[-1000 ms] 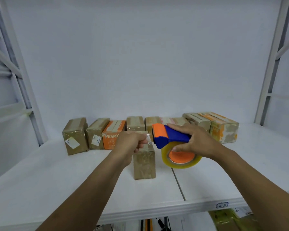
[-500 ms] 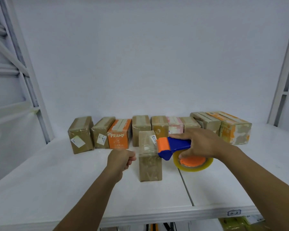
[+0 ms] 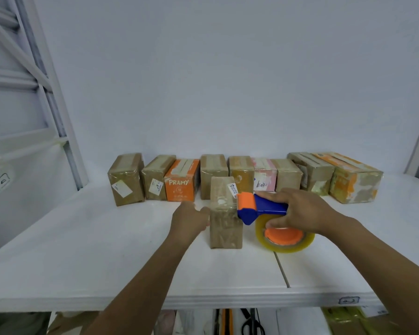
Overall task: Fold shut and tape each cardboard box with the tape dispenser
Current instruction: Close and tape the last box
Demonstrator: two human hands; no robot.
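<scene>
A small brown cardboard box (image 3: 224, 228) stands upright on the white table (image 3: 107, 257), in front of the row. My right hand (image 3: 302, 210) grips the blue handle of the tape dispenser (image 3: 259, 209), whose orange head touches the box's upper right edge. Its clear tape roll (image 3: 284, 239) hangs below my hand. A band of clear tape crosses the box's front. My left hand (image 3: 189, 220) is at the box's left side with curled fingers, pinching the tape's end against that edge.
Several taped boxes stand in a row behind, among them an orange PRAMY box (image 3: 180, 181), a pink one (image 3: 264, 176) and a larger orange-patched one (image 3: 354, 181). A white rack frame (image 3: 56, 117) rises at the left. Scissors (image 3: 250, 322) lie below the table.
Both hands came down from above the box to its sides. The dispenser moved to the box's right edge and the tape now lies across the box's front.
</scene>
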